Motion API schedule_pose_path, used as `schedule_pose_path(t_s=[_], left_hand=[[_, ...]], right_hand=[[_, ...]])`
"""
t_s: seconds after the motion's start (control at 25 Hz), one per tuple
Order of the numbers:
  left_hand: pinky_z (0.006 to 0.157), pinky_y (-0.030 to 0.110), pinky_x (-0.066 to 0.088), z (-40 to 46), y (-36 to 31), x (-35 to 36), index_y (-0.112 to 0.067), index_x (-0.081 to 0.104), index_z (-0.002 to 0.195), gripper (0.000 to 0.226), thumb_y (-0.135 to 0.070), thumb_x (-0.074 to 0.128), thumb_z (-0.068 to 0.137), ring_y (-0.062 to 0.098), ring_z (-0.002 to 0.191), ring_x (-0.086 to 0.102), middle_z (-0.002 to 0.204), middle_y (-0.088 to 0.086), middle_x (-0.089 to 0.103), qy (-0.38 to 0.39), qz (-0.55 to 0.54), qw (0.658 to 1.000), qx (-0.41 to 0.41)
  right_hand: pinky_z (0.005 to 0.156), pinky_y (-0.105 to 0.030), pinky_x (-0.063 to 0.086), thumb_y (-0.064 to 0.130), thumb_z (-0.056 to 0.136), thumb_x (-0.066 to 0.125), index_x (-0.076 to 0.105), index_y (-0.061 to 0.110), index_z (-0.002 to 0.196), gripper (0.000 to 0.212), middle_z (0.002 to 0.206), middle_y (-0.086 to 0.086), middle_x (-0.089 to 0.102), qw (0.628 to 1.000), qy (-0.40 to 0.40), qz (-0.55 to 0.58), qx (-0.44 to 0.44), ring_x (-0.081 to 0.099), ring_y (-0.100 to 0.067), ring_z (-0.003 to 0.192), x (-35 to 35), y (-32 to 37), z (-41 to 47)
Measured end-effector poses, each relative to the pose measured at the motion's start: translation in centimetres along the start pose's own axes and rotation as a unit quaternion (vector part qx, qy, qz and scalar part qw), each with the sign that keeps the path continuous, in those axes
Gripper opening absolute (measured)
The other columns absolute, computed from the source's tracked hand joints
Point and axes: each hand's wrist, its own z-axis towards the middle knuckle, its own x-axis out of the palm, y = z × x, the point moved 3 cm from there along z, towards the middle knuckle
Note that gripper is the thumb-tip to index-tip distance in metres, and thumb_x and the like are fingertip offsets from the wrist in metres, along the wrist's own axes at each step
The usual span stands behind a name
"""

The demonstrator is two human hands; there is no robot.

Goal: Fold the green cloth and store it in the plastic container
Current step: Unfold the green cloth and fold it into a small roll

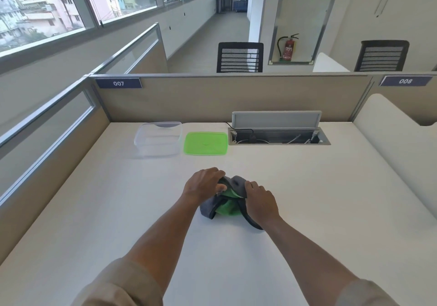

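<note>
A crumpled cloth [227, 207], green on one side and grey on the other, lies bunched on the white desk [307, 199] in front of me. My left hand [203, 184] grips its upper left part, fingers curled into the folds. On the cloth's right side, my right hand [259, 200] pinches the grey edge. The clear plastic container [158, 139] stands open at the back of the desk, left of centre. Its green lid [205, 143] lies flat just to the right of it.
An open cable tray [279, 135] with a raised grey flap sits at the back right. Beige partitions [212, 97] wall the desk at the back and left. A curved white divider [397, 140] borders the right side.
</note>
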Motion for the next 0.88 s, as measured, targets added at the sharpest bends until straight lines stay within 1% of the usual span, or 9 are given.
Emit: schedule_pose_path(t_s=[0.12, 0.16, 0.24, 0.32, 0.36, 0.44, 0.56, 0.76, 0.88], left_hand=[[0.073, 0.043, 0.052, -0.1, 0.2, -0.6, -0.015, 0.063, 0.110, 0.024, -0.018, 0.055, 0.088, 0.035, 0.090, 0.063, 0.106, 0.006, 0.064, -0.022, 0.003, 1.000, 0.009], [0.073, 0.043, 0.051, -0.2, 0.3, -0.8, -0.015, 0.065, 0.109, 0.026, -0.011, 0.053, 0.086, 0.035, 0.088, 0.062, 0.104, 0.007, 0.065, -0.042, -0.003, 0.999, 0.011], [0.073, 0.042, 0.050, 0.0, 0.3, -1.2, -0.014, 0.069, 0.107, 0.036, 0.000, 0.049, 0.081, 0.036, 0.086, 0.060, 0.103, 0.009, 0.067, -0.089, -0.017, 0.996, 0.011], [0.076, 0.043, 0.050, 0.1, 0.4, -1.7, -0.014, 0.071, 0.109, 0.044, 0.007, 0.047, 0.078, 0.036, 0.088, 0.059, 0.105, 0.008, 0.067, -0.123, -0.039, 0.992, -0.009], [0.078, 0.043, 0.050, 0.1, 0.5, -2.0, -0.013, 0.071, 0.110, 0.046, 0.008, 0.047, 0.077, 0.035, 0.089, 0.060, 0.107, 0.008, 0.066, -0.134, -0.057, 0.989, -0.027], [0.080, 0.044, 0.051, 0.3, 1.1, -2.6, -0.013, 0.070, 0.113, 0.046, 0.007, 0.048, 0.078, 0.036, 0.092, 0.060, 0.109, 0.008, 0.066, -0.152, -0.093, 0.981, -0.071], [0.082, 0.045, 0.051, 0.3, 2.3, -3.7, -0.011, 0.071, 0.111, 0.035, -0.001, 0.048, 0.087, 0.037, 0.093, 0.061, 0.108, 0.011, 0.066, -0.179, -0.129, 0.968, -0.121], [0.076, 0.045, 0.050, 0.3, 3.2, -5.2, -0.012, 0.064, 0.107, 0.022, -0.012, 0.044, 0.098, 0.038, 0.081, 0.063, 0.101, 0.014, 0.068, -0.200, -0.087, 0.969, -0.117], [0.073, 0.043, 0.051, 0.1, 4.4, -5.9, -0.013, 0.061, 0.103, 0.016, -0.026, 0.052, 0.099, 0.035, 0.082, 0.063, 0.099, 0.008, 0.068, -0.160, -0.104, 0.977, -0.091]], right_hand=[[0.058, -0.033, 0.034, 0.003, 0.085, 0.041, 0.051, 0.015, 0.103, 0.024, 0.099, -0.003, 0.059, 1.000, 0.002, 0.003, 0.009, 0.060, -0.026, 0.081, -0.4, -0.9, 0.1], [0.057, -0.032, 0.033, 0.004, 0.084, 0.041, 0.050, 0.016, 0.097, 0.020, 0.095, -0.002, 0.060, 1.000, 0.001, 0.013, 0.016, 0.059, -0.026, 0.077, -0.6, -1.2, 0.1], [0.055, -0.032, 0.032, 0.005, 0.082, 0.041, 0.045, 0.018, 0.086, 0.014, 0.085, -0.001, 0.058, 0.999, -0.016, 0.030, 0.031, 0.050, -0.025, 0.066, -1.1, -1.8, 0.4], [0.053, -0.031, 0.031, 0.004, 0.079, 0.042, 0.041, 0.019, 0.080, 0.015, 0.076, 0.001, 0.052, 0.997, -0.042, 0.051, 0.046, 0.043, -0.025, 0.061, -1.8, -2.3, 0.7], [0.052, -0.031, 0.032, 0.003, 0.078, 0.043, 0.043, 0.017, 0.079, 0.014, 0.073, 0.002, 0.049, 0.995, -0.056, 0.064, 0.055, 0.044, -0.026, 0.060, -2.4, -2.7, 0.9], [0.051, -0.032, 0.036, 0.002, 0.077, 0.043, 0.048, 0.017, 0.082, 0.016, 0.073, 0.001, 0.051, 0.990, -0.085, 0.085, 0.070, 0.050, -0.027, 0.061, -3.5, -3.7, 1.4], [0.051, -0.032, 0.041, 0.004, 0.081, 0.044, 0.051, 0.018, 0.085, 0.017, 0.076, 0.000, 0.054, 0.985, -0.127, 0.096, 0.073, 0.054, -0.028, 0.062, -5.4, -5.1, 2.0], [0.056, -0.036, 0.047, 0.005, 0.088, 0.047, 0.054, 0.017, 0.091, 0.014, 0.083, -0.001, 0.060, 0.972, -0.194, 0.103, 0.088, 0.058, -0.034, 0.067, -9.0, -5.6, 3.5], [0.056, -0.036, 0.047, 0.002, 0.087, 0.048, 0.056, 0.019, 0.090, 0.018, 0.082, -0.001, 0.064, 0.964, -0.222, 0.107, 0.102, 0.059, -0.035, 0.068, -10.8, -6.4, 4.1]])
